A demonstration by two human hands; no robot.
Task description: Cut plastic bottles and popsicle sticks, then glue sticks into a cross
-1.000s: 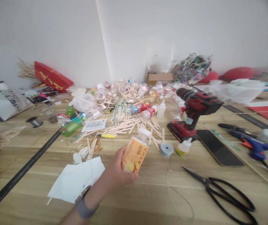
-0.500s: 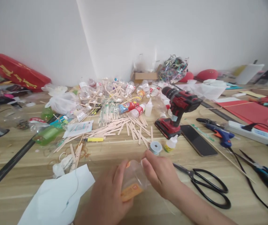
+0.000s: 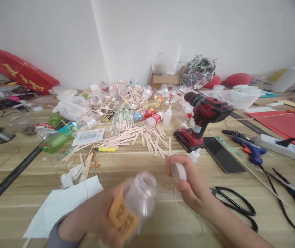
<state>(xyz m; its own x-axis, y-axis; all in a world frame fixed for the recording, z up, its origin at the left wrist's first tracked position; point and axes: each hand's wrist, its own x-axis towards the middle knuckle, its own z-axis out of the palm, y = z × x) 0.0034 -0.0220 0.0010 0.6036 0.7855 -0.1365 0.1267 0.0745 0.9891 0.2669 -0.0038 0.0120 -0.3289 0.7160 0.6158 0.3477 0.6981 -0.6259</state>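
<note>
My left hand (image 3: 111, 213) is wrapped round a clear plastic bottle (image 3: 143, 198) with an orange label bearing dark writing. The bottle leans to the right, and its uncapped mouth faces up and away; motion smears both. To the right of it, apart from the bottle, my right hand (image 3: 189, 179) pinches a round white cap (image 3: 179, 171) between thumb and fingers. A thin thread (image 3: 177, 203) loops down below that hand. Behind its knuckles shows a small white glue bottle (image 3: 195, 155), partly hidden.
Black-handled scissors (image 3: 236, 203) lie right of my forearm. A red drill (image 3: 201, 119) stands beyond, near a phone (image 3: 224, 155) and a blue glue gun (image 3: 252, 150). Wooden sticks (image 3: 126, 136) and plastic bottles crowd the back. White paper (image 3: 64, 206) lies at left.
My hands have moved apart. The bottle has swung left and tilted with its open mouth showing, while my right hand has gone up and right with the cap.
</note>
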